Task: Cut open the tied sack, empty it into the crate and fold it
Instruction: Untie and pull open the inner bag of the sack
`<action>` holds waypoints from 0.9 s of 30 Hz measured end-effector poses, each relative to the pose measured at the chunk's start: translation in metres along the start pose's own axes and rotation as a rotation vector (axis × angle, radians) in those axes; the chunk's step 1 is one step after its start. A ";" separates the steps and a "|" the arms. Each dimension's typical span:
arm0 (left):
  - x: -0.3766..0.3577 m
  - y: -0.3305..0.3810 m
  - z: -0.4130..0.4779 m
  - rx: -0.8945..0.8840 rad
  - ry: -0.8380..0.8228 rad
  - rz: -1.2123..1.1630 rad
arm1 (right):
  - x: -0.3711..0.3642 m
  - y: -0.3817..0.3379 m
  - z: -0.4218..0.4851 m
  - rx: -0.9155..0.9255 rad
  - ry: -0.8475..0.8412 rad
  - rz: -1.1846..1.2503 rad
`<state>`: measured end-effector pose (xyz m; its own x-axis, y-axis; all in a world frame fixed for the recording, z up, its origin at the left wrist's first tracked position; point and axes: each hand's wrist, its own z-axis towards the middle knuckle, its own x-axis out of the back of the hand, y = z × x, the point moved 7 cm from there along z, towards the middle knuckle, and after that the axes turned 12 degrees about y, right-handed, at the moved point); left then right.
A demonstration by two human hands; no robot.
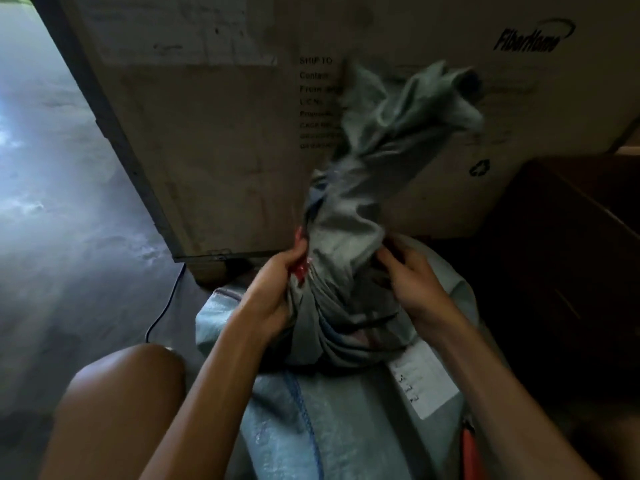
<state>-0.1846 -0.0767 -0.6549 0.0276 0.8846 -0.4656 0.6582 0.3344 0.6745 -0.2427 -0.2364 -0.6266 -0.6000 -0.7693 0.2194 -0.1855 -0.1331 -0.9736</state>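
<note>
Sack [346, 410]: pale woven material, lying on the floor [69, 237] between the person's knees, just in front of the cardboard box; a blue stitched seam runs down its near face.
Sack neck [363, 202]: gathered and twisted into a bunched column — it rises from the sack body and leans toward the box face, its loose end flared at the top.
Tie: dark cord [374, 320] crossing the gathers at the base of the neck; knot not discernible.
Label [422, 382]: white rectangle on the sack's right shoulder, text too small to read.
Left hand [277, 292]: grip closed around the left side of the neck base; a small red item [300, 268] shows at the fingers, identity cannot be told.
Right hand [412, 275]: fingers curled against the right side of the neck — whether they pinch the fabric or the cord cannot be told.
Cardboard box [225, 133]: large, upright, printed "SHIP TO" and "FiberHome".
Cable [166, 306]: thin, black, on the floor left of the sack.
Orange object [469, 445]: beside the sack's right edge, partly hidden.
</note>
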 end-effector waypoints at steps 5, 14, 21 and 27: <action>0.010 0.028 -0.007 -0.689 0.306 0.479 | -0.002 0.000 -0.004 -0.029 0.100 0.071; 0.026 0.070 -0.023 -0.933 0.479 0.591 | 0.003 -0.046 -0.018 0.592 0.232 -0.349; 0.058 0.062 0.000 -0.522 0.492 0.062 | 0.047 -0.014 0.019 0.287 0.362 -0.126; 0.023 0.061 -0.016 -0.430 0.108 0.051 | 0.052 -0.022 0.021 0.082 0.224 0.216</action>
<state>-0.1559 -0.0307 -0.6154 -0.0419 0.9248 -0.3781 0.2851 0.3738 0.8826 -0.2538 -0.2870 -0.5952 -0.7767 -0.6298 0.0070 0.0222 -0.0386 -0.9990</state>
